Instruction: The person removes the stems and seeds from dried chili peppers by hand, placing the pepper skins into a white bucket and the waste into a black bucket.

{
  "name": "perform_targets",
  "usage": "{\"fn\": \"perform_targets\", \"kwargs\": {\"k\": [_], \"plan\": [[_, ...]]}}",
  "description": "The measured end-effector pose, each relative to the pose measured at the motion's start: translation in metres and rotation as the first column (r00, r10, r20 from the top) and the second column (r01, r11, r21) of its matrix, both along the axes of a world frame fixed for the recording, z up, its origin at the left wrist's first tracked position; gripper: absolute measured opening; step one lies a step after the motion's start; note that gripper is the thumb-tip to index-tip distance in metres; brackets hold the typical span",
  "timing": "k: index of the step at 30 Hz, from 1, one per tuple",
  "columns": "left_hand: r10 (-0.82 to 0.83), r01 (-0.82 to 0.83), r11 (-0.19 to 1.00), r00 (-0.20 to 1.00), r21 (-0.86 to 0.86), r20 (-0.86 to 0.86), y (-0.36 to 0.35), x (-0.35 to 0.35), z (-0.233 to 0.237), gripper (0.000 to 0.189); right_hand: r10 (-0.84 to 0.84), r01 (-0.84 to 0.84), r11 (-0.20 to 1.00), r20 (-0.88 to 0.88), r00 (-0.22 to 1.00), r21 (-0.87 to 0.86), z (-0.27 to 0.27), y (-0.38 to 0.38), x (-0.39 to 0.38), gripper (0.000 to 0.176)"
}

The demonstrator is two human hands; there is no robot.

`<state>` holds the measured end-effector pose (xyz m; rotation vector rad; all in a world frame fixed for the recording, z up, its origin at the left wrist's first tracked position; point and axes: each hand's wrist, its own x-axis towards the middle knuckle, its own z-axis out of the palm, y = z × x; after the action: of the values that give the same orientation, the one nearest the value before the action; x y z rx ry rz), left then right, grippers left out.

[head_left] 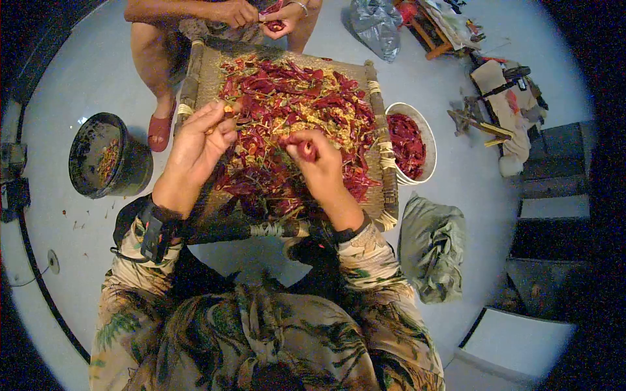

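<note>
Dried red chilies [280,88] and yellow seeds [313,118] cover a woven tray [389,186] with a wooden frame. Above its left part, my left hand [203,137] is closed, fingertips pinching a small orange-yellow piece [228,111]. My right hand [319,166] is curled around a dark red chili piece [307,151] over the middle of the tray. The two hands are apart. At the far edge, another person's hands [261,16] hold a red chili.
A black bucket [124,163] with scraps stands on the left. On the right are a white bucket [430,146] of red chilies and a grey-green cloth bag [432,251]. A plastic bag [377,26] and cluttered items [505,98] lie beyond.
</note>
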<state>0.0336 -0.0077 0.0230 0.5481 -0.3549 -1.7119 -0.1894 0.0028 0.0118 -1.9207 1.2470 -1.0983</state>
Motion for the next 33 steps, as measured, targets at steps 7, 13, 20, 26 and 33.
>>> {"fn": "perform_targets", "kwargs": {"k": [7,13,20,26,33], "plan": [[-0.038,0.032,0.998,0.992,0.051,0.124,0.001,-0.001,0.001,0.011,-0.367,0.031,0.898,0.705,0.607,0.44,-0.001,-0.05,-0.078,0.017],[-0.159,0.164,0.986,0.98,-0.033,0.12,-0.006,0.003,-0.02,0.011,-0.303,0.006,0.953,0.949,-0.083,0.304,-0.013,-0.068,-0.201,0.037],[-0.12,0.118,0.993,0.974,0.02,0.191,-0.003,0.001,-0.013,0.008,-0.391,0.057,0.92,0.916,0.095,0.387,-0.034,-0.078,-0.203,0.039],[-0.007,-0.028,0.993,0.955,0.114,0.296,0.002,-0.003,-0.004,0.014,-0.395,0.158,0.876,0.488,0.778,0.456,-0.006,-0.06,-0.089,0.025],[-0.069,0.052,0.997,0.946,0.06,0.318,0.0,-0.007,-0.019,0.016,-0.11,-0.033,0.958,-0.471,0.875,-0.284,-0.056,-0.066,-0.028,0.046]]}}
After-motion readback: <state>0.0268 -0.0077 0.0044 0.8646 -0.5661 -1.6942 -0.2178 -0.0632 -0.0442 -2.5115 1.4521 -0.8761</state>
